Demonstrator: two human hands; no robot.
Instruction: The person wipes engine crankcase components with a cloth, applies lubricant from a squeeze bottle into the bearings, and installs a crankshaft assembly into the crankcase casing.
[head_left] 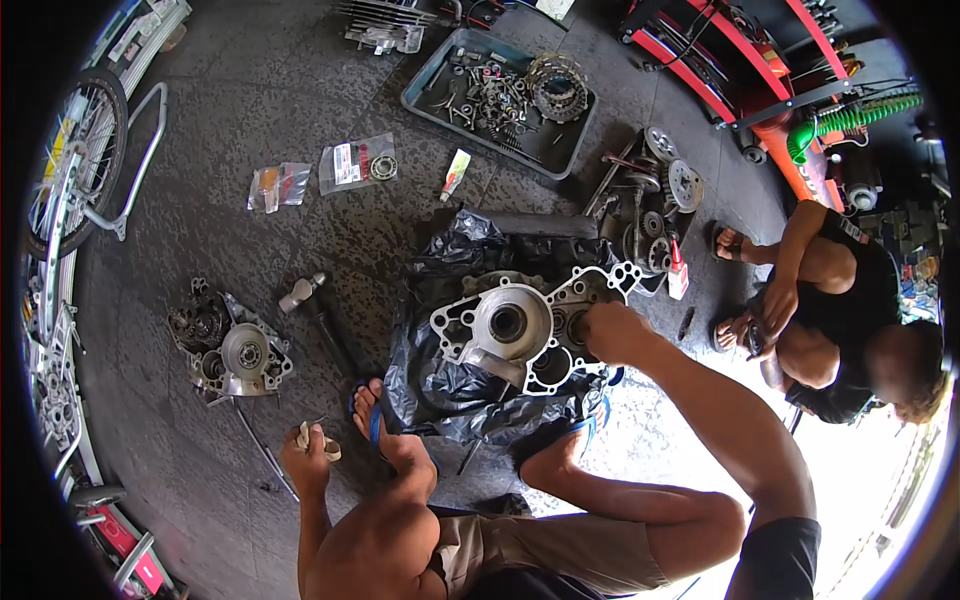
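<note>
Beneath right fingers [598, 332], engine casing [540, 325]

Right arm [722, 415] outstretched forward, left arm [312, 525] closer in, left fingers [318, 438] curled.

Khaki shorts [560, 550] show at six o'clock, a dark sleeve [780, 560] at four, blue-strapped sandals [376, 424] at five and seven.

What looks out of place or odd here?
The hammer lies loose on the floor, one end close to the left foot, an awkward spot. Small parts sit jumbled in the tray, apparently unsorted. No clear spill or damage shows.
</note>
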